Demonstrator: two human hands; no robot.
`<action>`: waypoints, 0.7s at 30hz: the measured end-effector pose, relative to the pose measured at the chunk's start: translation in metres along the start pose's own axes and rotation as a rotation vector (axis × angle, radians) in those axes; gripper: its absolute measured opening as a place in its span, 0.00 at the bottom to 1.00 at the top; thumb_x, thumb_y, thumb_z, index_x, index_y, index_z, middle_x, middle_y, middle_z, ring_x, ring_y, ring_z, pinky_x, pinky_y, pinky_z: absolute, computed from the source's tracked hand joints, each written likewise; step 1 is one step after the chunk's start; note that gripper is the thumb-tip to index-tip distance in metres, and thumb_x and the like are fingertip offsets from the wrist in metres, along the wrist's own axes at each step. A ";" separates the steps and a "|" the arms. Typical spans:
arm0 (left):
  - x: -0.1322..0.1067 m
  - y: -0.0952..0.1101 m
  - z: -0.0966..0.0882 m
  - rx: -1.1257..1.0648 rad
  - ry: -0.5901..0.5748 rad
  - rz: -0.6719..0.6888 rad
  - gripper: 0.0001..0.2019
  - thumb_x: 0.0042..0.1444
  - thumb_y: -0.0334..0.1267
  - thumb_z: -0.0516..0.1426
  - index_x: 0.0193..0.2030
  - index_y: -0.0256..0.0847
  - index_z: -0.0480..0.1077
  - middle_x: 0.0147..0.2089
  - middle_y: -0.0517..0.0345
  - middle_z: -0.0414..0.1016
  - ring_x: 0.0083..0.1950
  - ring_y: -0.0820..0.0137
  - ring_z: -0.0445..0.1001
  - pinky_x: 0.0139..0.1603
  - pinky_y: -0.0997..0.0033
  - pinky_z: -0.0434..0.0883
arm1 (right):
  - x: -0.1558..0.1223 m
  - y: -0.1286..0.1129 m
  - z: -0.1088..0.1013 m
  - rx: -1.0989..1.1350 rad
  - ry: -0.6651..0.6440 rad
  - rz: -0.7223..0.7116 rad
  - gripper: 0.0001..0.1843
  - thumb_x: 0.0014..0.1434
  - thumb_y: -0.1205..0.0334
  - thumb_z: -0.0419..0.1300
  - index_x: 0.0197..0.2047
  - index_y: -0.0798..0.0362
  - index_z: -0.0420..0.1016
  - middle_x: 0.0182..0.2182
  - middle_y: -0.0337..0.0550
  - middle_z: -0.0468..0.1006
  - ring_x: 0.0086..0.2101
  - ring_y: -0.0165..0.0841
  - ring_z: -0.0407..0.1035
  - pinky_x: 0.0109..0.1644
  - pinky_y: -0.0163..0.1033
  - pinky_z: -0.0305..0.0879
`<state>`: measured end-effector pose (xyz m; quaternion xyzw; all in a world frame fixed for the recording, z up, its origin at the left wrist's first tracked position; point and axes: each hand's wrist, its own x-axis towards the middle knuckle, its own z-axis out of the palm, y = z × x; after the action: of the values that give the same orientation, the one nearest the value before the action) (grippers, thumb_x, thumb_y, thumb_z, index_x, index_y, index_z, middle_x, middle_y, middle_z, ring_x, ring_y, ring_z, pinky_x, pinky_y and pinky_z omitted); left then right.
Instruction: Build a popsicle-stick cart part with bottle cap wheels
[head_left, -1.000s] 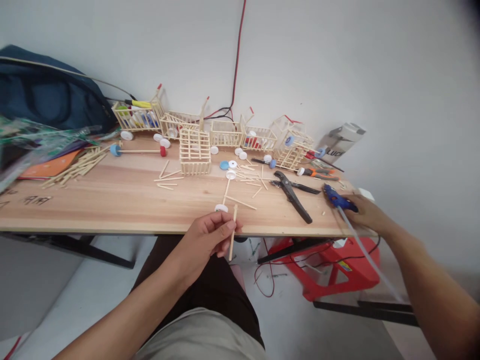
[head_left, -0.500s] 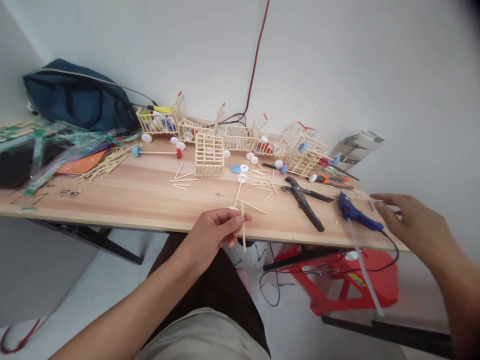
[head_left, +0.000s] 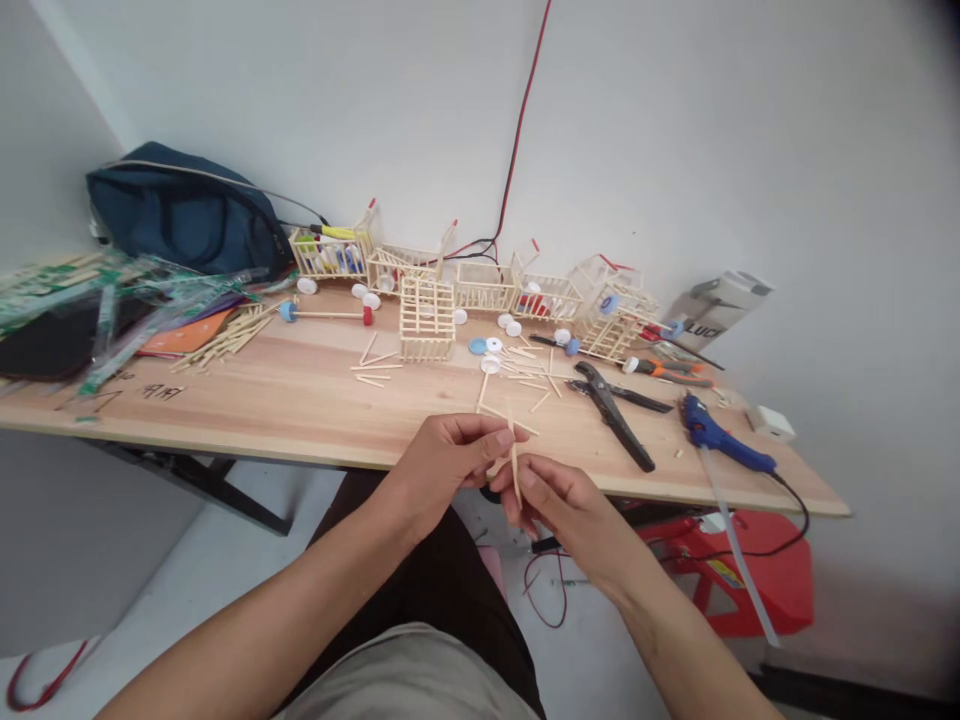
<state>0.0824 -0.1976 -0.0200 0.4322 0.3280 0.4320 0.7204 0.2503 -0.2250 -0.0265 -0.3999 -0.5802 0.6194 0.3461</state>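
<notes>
My left hand (head_left: pixel 454 465) is closed, pinching a thin wooden stick (head_left: pixel 514 462) near its upper part above the table's front edge. At the stick's lower end, the fingers of my right hand (head_left: pixel 562 500) are closed on it. Just beyond my left hand, another stick with a white wheel (head_left: pixel 490 365) at its far end runs back over the table. Its near end is hidden by my fingers, so I cannot tell whether that hand holds it too. One loose stick (head_left: pixel 529 427) lies right behind the fingertips.
Several small wooden-stick carts (head_left: pixel 427 315) line the wooden table (head_left: pixel 300 400) along the wall. Black-handled cutters (head_left: pixel 615 415), a blue glue gun (head_left: pixel 724 440) with its cable, and orange-handled pliers (head_left: pixel 675 372) lie right. Left are a stick pile (head_left: pixel 232 337) and blue bag (head_left: pixel 187 215).
My right hand has come from the table's right end, beside the glue gun, to the stick in my left hand. A white block shows where it was. The view has shifted slightly.
</notes>
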 end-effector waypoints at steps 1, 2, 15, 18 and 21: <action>0.000 0.002 -0.001 0.030 0.000 0.002 0.17 0.50 0.45 0.63 0.41 0.32 0.76 0.21 0.64 0.64 0.21 0.82 0.56 0.23 0.78 0.51 | 0.001 0.000 -0.001 0.024 0.007 0.008 0.17 0.64 0.48 0.54 0.36 0.54 0.73 0.23 0.37 0.69 0.24 0.26 0.59 0.27 0.32 0.56; 0.001 0.005 -0.003 0.072 0.016 0.012 0.17 0.51 0.45 0.63 0.42 0.32 0.76 0.23 0.63 0.66 0.22 0.82 0.57 0.23 0.78 0.53 | 0.001 0.000 -0.003 0.037 0.023 0.019 0.17 0.64 0.48 0.54 0.35 0.54 0.72 0.23 0.36 0.68 0.23 0.25 0.57 0.26 0.32 0.54; 0.091 0.033 -0.062 0.590 0.026 -0.135 0.09 0.56 0.30 0.54 0.29 0.29 0.73 0.12 0.65 0.62 0.12 0.81 0.54 0.16 0.79 0.50 | 0.057 -0.007 -0.088 -0.439 0.287 -0.115 0.21 0.59 0.44 0.57 0.35 0.55 0.76 0.21 0.34 0.62 0.21 0.26 0.54 0.25 0.34 0.50; 0.100 0.030 -0.061 0.549 -0.036 -0.230 0.07 0.54 0.30 0.57 0.30 0.28 0.74 0.12 0.62 0.64 0.12 0.81 0.56 0.14 0.80 0.50 | 0.067 -0.002 -0.098 -0.523 0.267 -0.117 0.21 0.59 0.45 0.56 0.35 0.56 0.77 0.20 0.34 0.63 0.21 0.26 0.54 0.25 0.34 0.49; 0.102 0.028 -0.058 0.504 -0.055 -0.298 0.06 0.54 0.29 0.58 0.31 0.28 0.75 0.13 0.62 0.64 0.12 0.81 0.56 0.13 0.82 0.50 | 0.070 0.001 -0.101 -0.627 0.230 -0.131 0.20 0.60 0.48 0.55 0.35 0.56 0.78 0.22 0.36 0.68 0.22 0.27 0.55 0.26 0.34 0.50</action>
<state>0.0655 -0.0785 -0.0291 0.5562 0.4652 0.2142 0.6545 0.3101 -0.1184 -0.0343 -0.5161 -0.7239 0.3382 0.3087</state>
